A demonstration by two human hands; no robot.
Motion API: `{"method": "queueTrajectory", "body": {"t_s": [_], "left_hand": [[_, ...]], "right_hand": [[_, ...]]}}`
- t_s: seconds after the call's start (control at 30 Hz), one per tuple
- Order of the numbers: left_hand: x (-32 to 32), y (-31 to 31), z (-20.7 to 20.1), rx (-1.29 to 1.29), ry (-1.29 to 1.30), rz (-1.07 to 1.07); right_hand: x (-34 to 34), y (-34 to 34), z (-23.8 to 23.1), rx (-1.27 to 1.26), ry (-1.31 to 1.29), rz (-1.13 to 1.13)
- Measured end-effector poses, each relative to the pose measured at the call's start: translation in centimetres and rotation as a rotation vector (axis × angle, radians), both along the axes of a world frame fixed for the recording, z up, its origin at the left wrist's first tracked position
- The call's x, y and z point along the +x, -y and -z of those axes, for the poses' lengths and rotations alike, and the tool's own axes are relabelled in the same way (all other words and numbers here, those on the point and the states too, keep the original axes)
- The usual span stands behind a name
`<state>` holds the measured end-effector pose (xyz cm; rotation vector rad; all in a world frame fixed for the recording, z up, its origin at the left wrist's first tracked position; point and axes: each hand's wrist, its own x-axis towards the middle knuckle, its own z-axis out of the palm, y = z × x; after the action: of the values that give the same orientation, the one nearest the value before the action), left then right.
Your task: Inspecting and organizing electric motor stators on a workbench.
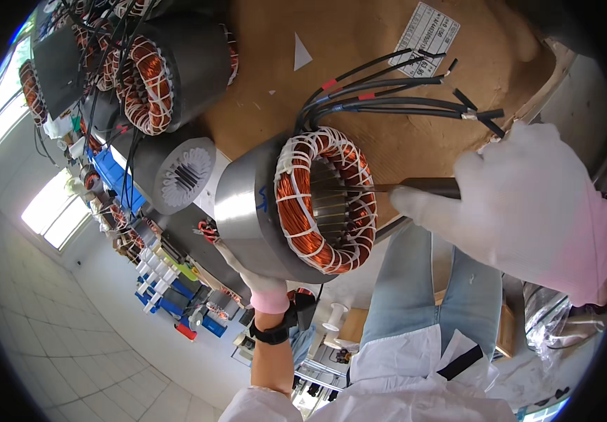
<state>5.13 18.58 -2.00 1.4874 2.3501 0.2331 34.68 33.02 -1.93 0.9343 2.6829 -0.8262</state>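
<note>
A motor stator (250, 211), a grey steel cylinder with copper windings (296, 204) laced in white cord, lies on its side with its bore facing right. My right hand (514, 200), in a white glove, is closed around a dark-handled tool (430, 186). Its index finger stretches along the tool, and the thin shaft reaches into the bore; the tip cannot be made out. My gloved left hand (257, 278) holds the stator's near lower side, with most of its fingers hidden. Black leads (388, 105) with red and blue marks fan out from the stator's far side.
Brown cardboard (261, 91) lies under the stator, with a white printed label (423, 39) on it. Another wound stator (191, 70) stands at the far left beside a slotted grey disc-shaped end (187, 172). Red-handled pliers or scissors (207, 230) lie near my left hand.
</note>
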Motion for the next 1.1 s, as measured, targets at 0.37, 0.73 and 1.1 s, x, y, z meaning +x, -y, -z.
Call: {"method": "queueTrajectory", "body": {"t_s": [0.37, 0.73, 1.1], "left_hand": [[1.8, -3.1, -0.8, 0.145, 0.552, -0.330], [-2.0, 2.2, 2.6, 0.204, 0.275, 0.005], [-3.6, 2.7, 3.7, 0.237, 0.066, 0.217]], "right_hand": [[2.4, 1.8, 2.9, -0.539, -0.375, 0.496], [2.9, 1.4, 2.4, -1.223, -0.032, 0.527], [2.7, 2.1, 2.7, -1.297, -0.029, 0.623]]}}
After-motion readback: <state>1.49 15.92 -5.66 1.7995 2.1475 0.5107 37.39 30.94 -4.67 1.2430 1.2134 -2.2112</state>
